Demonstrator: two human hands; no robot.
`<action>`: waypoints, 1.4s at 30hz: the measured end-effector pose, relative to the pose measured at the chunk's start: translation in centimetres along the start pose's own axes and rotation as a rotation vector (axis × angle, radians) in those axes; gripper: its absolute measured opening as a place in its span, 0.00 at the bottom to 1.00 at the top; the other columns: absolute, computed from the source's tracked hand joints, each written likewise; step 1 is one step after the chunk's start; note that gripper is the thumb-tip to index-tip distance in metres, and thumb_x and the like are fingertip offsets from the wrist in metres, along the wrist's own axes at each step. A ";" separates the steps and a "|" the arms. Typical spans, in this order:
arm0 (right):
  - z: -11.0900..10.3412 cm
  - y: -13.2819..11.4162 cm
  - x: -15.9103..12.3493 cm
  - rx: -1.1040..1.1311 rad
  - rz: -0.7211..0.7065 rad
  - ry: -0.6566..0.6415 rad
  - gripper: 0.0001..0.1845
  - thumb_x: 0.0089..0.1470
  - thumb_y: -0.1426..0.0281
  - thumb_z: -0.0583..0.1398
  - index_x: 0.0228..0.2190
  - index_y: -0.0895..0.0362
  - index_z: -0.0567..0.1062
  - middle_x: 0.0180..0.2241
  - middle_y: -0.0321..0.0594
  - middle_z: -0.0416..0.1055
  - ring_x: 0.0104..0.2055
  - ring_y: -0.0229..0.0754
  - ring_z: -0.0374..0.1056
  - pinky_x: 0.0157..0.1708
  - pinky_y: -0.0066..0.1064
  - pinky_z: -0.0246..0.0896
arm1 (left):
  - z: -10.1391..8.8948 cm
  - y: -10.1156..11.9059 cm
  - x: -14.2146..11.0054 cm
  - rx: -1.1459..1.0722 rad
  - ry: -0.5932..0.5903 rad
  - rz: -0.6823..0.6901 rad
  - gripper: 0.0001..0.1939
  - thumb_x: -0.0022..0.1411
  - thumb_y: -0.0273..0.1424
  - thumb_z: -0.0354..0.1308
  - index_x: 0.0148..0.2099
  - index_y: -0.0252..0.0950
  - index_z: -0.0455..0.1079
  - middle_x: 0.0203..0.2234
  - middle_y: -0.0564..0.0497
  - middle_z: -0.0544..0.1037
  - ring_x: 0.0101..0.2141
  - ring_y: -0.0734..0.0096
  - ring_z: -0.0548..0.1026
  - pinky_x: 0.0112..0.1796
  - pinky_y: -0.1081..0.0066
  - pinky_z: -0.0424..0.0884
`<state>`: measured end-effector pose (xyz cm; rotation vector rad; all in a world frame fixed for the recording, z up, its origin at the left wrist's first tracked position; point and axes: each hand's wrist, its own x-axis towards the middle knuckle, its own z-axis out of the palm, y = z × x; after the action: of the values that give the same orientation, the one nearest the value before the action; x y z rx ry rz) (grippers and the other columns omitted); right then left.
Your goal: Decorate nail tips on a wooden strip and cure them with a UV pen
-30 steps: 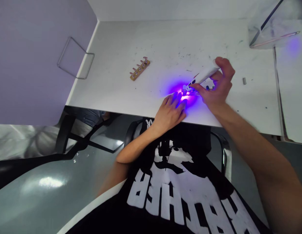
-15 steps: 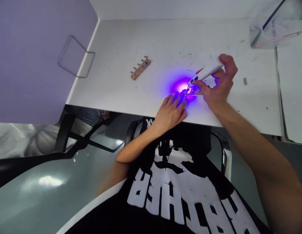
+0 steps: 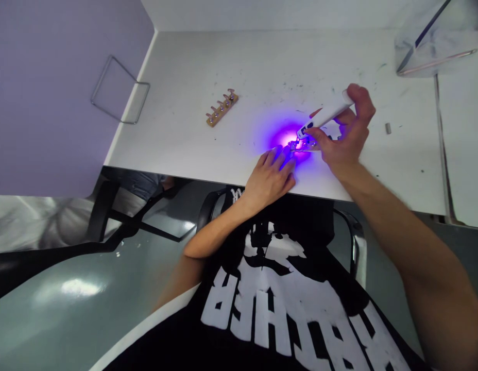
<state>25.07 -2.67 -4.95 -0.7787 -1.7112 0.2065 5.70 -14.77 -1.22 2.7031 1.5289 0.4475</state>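
Observation:
My right hand (image 3: 349,139) is wrapped round a slim white handheld UV lamp (image 3: 327,114), tilted with its lit end down to the left. Purple light falls on a small nail tip stand (image 3: 309,146) lying on the white table just below the lamp's tip. From the left, my left hand (image 3: 270,178) rests on the table with bent fingers closed at the stand's left end. Its fingertips sit in the glow, and the grip is partly hidden. My right thumb lies along the lamp near the stand's right part.
A second stand (image 3: 222,111) with several nail tips lies farther back on the left. At right are a small metal cylinder (image 3: 388,128) and a clear holder (image 3: 412,62) with a thin brush (image 3: 451,61). A purple panel (image 3: 69,93) with a wire handle (image 3: 92,98) borders the left side.
Almost nothing differs. The lamp stays lit over the stand, and both hands keep their places, with only a very slight shift of the right hand.

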 end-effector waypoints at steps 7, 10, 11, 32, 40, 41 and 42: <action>-0.2 -0.1 -0.3 -0.015 0.099 -0.038 0.46 0.48 0.42 0.64 0.62 0.42 0.54 0.63 0.38 0.55 0.50 0.43 0.75 0.48 0.43 0.75 | 0.0 0.0 0.0 -0.011 -0.005 -0.009 0.20 0.73 0.32 0.46 0.63 0.34 0.66 0.64 0.42 0.67 0.67 0.52 0.62 0.65 0.53 0.63; -0.3 -0.2 -0.3 0.000 0.062 -0.039 0.48 0.47 0.43 0.66 0.63 0.41 0.52 0.62 0.38 0.56 0.48 0.43 0.75 0.47 0.42 0.76 | 0.0 0.0 0.0 -0.013 0.001 -0.009 0.21 0.73 0.33 0.46 0.62 0.33 0.66 0.63 0.43 0.68 0.67 0.52 0.61 0.66 0.54 0.63; -0.3 -0.1 -0.3 0.008 0.046 -0.031 0.50 0.46 0.43 0.66 0.63 0.40 0.52 0.62 0.37 0.56 0.47 0.42 0.76 0.46 0.42 0.76 | 0.0 0.0 0.0 -0.012 0.003 -0.008 0.20 0.73 0.33 0.46 0.62 0.33 0.66 0.63 0.42 0.68 0.67 0.52 0.62 0.66 0.54 0.63; 0.3 1.3 0.0 -0.012 -0.051 0.005 0.48 0.50 0.42 0.63 0.64 0.44 0.51 0.61 0.41 0.60 0.45 0.42 0.76 0.43 0.39 0.77 | 0.1 -0.1 0.0 0.026 0.027 0.008 0.21 0.72 0.33 0.47 0.63 0.32 0.65 0.64 0.41 0.67 0.64 0.51 0.64 0.63 0.55 0.65; 0.0 0.8 -0.5 0.031 0.003 -0.010 0.51 0.47 0.41 0.65 0.64 0.43 0.51 0.63 0.41 0.57 0.45 0.42 0.76 0.45 0.41 0.75 | 0.2 -0.1 0.0 -0.007 0.036 0.011 0.20 0.72 0.33 0.47 0.62 0.32 0.66 0.63 0.41 0.68 0.65 0.51 0.64 0.64 0.54 0.64; 0.0 0.8 -0.5 0.031 0.000 -0.012 0.50 0.48 0.42 0.65 0.65 0.42 0.51 0.63 0.41 0.57 0.45 0.42 0.76 0.44 0.41 0.76 | 0.2 -0.1 0.0 -0.011 0.039 0.010 0.20 0.72 0.33 0.48 0.62 0.32 0.67 0.63 0.41 0.69 0.65 0.51 0.64 0.64 0.54 0.64; -0.1 0.7 -0.5 0.026 -0.008 -0.016 0.50 0.49 0.43 0.66 0.65 0.42 0.51 0.63 0.40 0.57 0.45 0.42 0.76 0.43 0.40 0.76 | 0.2 -0.1 0.0 -0.014 0.041 0.008 0.20 0.72 0.33 0.48 0.61 0.32 0.67 0.63 0.41 0.69 0.65 0.51 0.64 0.64 0.54 0.64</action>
<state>25.50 -2.46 -5.69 -0.7529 -1.7235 0.2298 5.65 -14.66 -1.48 2.7072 1.5190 0.5147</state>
